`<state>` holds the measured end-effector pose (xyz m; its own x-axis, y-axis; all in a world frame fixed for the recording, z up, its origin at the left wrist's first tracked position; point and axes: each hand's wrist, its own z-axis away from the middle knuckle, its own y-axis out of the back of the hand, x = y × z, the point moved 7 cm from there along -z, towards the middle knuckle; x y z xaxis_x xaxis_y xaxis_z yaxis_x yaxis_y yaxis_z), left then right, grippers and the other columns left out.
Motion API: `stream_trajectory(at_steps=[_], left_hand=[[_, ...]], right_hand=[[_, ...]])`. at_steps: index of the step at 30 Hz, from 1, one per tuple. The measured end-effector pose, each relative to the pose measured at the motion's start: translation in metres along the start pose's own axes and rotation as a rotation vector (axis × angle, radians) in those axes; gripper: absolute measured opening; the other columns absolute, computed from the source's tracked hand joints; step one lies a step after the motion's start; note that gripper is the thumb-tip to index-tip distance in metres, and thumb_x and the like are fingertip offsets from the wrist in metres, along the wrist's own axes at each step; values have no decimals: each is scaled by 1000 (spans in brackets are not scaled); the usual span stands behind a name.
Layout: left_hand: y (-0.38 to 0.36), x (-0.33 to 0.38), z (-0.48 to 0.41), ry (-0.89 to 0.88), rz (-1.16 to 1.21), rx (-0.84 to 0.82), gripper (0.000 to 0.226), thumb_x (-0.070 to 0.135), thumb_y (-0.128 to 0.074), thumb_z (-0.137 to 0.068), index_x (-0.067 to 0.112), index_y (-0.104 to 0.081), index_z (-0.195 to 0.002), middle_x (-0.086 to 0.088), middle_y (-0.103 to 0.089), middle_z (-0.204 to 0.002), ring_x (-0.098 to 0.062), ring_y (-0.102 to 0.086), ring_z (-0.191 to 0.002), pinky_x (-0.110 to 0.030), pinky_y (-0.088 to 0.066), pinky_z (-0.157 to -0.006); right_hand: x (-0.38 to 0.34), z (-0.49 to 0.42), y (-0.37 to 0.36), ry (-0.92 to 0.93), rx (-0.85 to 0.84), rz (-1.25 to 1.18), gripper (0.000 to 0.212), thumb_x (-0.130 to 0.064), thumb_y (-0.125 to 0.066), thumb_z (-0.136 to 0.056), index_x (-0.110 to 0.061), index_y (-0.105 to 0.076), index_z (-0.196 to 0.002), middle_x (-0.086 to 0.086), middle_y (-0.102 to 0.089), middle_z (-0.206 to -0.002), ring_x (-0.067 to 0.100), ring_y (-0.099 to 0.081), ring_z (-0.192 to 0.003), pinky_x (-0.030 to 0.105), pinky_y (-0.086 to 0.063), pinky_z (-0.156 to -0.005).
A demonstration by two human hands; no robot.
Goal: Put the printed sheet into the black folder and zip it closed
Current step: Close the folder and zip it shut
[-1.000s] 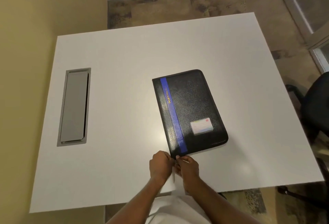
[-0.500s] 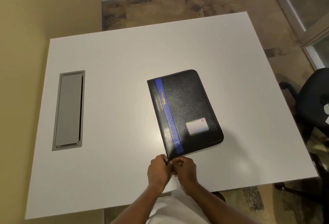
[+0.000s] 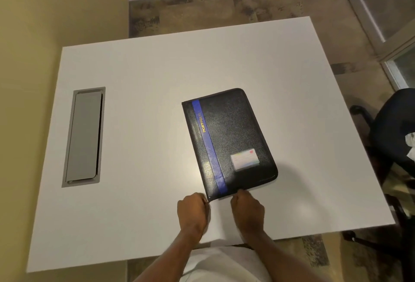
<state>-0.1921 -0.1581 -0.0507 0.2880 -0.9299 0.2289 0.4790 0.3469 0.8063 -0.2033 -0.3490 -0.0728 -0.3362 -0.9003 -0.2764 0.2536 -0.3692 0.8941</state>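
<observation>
Grainy black folder (image 3: 231, 138) is lying flat.
Left hand (image 3: 192, 211) is pinching its near corner, right hand (image 3: 247, 211) clamping its near edge.

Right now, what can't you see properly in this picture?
All in the head view:
Printed sheet: not visible; if it is inside, the cover of the black folder hides it.
Zip pull: the backs of the left hand and right hand cover their fingertips at the folder's near edge, so what they pinch is unclear.
White card on the folder: writing too small and blurry.
Chair: cut off by the right edge.
</observation>
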Motion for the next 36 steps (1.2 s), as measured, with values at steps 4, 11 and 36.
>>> stream_trajectory(at_steps=[4, 11, 36], left_hand=[[0, -5, -1, 11, -20, 7, 16, 30, -58, -88, 25, -73, -86, 2, -78, -90, -24, -71, -91, -33, -45, -79], [2, 1, 2, 63, -98, -8, 17, 26, -55, -88, 25, -72, -87, 0, -78, -92, -26, -70, -91, -35, -47, -82], [-54, 244, -61, -710, -502, -86, 88, 38, -81, -76, 17, -37, -148, -11, -1, -173, -36, 3, -159, -77, -6, -116]], right_hand=[[46, -9, 20, -65, 64, -2, 11, -24, -63, -96, -15, -69, -90, 4, -70, -79, 27, -68, -57, 32, -50, -53], [103, -37, 53, -198, 118, -52, 25, -27, -46, -103, -16, -64, -92, 3, -66, -85, 28, -68, -69, 34, -52, -63], [134, -110, 70, 367, -214, -214, 35, -39, -34, -98, -23, -60, -81, -9, -54, -80, 11, -52, -72, 34, -49, -65]])
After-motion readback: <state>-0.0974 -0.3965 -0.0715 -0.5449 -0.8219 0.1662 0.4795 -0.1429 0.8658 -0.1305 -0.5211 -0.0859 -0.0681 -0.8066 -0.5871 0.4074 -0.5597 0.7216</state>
